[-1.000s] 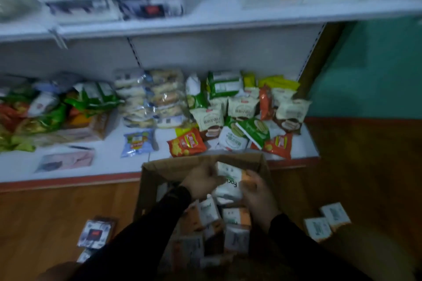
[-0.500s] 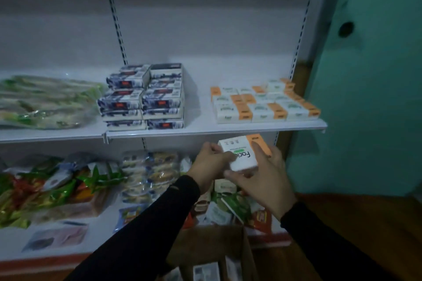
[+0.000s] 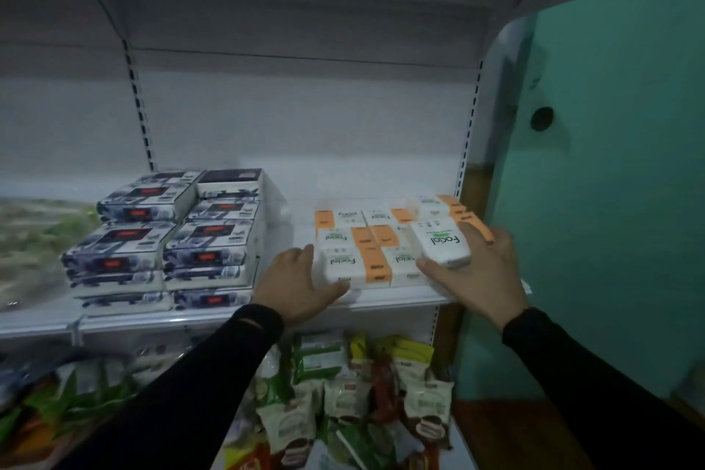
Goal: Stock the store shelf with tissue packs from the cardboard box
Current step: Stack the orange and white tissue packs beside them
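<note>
progress: mid-stocking | right hand fingers curl round a tissue pack atop the orange-white stack | left hand fingers straight, steadying stack's left side | cardboard box out of view, remainder unknown

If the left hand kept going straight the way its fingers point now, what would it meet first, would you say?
The left hand already touches the front-left white-and-orange tissue pack, so it would press into that pack first. Depth is hard to judge.
</note>
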`<state>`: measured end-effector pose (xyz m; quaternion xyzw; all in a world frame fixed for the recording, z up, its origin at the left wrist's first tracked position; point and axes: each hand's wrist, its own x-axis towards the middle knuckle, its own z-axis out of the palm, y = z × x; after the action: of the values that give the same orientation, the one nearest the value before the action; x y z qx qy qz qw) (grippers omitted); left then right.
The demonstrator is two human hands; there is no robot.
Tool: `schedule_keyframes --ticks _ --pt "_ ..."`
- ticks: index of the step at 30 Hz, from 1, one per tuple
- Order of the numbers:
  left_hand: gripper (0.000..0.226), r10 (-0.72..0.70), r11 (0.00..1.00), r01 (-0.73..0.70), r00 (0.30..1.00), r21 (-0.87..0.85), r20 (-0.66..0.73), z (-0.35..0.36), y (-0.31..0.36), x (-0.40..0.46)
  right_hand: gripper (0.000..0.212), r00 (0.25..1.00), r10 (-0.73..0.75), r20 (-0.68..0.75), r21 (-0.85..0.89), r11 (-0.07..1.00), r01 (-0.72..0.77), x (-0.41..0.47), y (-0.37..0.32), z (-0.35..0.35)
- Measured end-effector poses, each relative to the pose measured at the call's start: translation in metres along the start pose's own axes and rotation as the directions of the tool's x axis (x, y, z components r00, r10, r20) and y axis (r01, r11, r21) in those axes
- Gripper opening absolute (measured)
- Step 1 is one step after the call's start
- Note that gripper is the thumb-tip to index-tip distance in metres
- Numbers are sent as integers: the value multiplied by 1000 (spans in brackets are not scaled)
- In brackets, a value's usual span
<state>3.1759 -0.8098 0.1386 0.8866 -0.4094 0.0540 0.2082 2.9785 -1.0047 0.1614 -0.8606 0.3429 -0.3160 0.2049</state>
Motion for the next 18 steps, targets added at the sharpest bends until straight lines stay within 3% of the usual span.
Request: schedule_keyframes --ticks 3,9,18 --pt "116 -27 997 23 998 68 54 16 -16 21 93 998 65 3 -24 998 -65 33 11 5" --pt "85 45 988 -53 997 143 59 43 -36 34 94 984 175 31 -84 981 -172 83 35 23" --pt "89 109 968 -118 993 222 55 48 -37 32 99 974 221 51 -226 952 -204 125 41 40"
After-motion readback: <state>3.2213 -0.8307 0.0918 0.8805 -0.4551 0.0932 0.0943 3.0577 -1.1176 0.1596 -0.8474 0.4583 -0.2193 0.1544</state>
